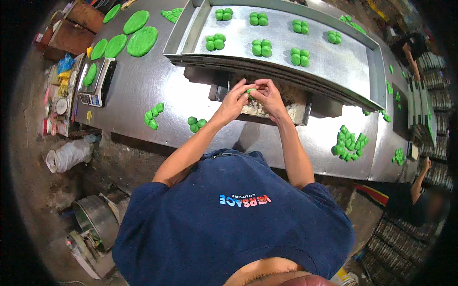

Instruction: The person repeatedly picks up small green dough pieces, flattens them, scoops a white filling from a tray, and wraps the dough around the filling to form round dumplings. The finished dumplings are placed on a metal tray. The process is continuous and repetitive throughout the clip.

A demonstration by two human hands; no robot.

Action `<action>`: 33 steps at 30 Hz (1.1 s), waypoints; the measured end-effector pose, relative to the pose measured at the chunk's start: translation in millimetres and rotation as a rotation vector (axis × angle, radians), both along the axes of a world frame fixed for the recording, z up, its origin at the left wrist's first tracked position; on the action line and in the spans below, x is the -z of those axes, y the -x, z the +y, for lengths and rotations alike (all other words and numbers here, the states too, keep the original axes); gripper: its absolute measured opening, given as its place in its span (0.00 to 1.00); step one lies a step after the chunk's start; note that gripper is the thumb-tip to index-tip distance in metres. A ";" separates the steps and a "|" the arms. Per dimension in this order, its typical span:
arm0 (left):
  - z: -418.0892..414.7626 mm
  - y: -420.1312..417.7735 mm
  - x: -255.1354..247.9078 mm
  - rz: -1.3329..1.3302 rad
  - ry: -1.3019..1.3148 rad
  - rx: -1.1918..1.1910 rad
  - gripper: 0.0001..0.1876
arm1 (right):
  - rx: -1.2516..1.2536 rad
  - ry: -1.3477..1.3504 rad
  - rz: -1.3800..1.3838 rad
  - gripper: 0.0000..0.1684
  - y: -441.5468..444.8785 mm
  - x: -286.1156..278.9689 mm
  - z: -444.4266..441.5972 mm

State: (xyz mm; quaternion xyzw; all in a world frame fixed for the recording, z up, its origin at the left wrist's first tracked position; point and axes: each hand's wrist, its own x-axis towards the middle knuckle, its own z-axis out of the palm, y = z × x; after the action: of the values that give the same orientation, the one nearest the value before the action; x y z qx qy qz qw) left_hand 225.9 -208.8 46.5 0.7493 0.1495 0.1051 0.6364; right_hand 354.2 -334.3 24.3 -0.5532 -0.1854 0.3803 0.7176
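Both my hands are over a metal pan [304,111] that holds a pale crumbly filling. Between the fingertips of my left hand [232,102] and my right hand [269,100] is a small piece of green dough [251,93], partly covered by the fingers. Just beyond, a shallow metal tray [343,71] carries green dough balls [261,48] in clusters, set out in two rows. More trays seem stacked beneath it. A small group of green balls [195,125] lies near my left forearm, with cut dough pieces [154,116] farther left.
Flat green dough discs [142,41] lie at the steel table's [136,85] far left, near a digital scale [93,82] bearing dough. Cut green pieces [349,143] sit to the right. Other people's arms [417,182] show at the right. A metal pot [96,218] stands below left.
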 end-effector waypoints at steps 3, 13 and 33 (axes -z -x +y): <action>-3.3 12.9 -26.3 -0.125 -0.114 -0.082 0.27 | -0.142 0.010 0.064 0.12 5.9 -23.0 1.1; -7.4 35.8 -29.1 -0.359 0.563 -0.269 0.24 | 0.046 -0.024 -0.260 0.13 81.2 -63.8 28.4; 38.1 142.0 -65.1 -0.423 0.045 -0.119 0.31 | -0.108 -0.029 -0.298 0.08 144.2 -92.4 75.3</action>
State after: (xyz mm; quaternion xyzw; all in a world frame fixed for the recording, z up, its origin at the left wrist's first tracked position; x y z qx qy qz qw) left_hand 83.9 -170.7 111.6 0.6860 0.0590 0.2940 0.6629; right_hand 210.0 -259.0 116.7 -0.5823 -0.3247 0.3293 0.6686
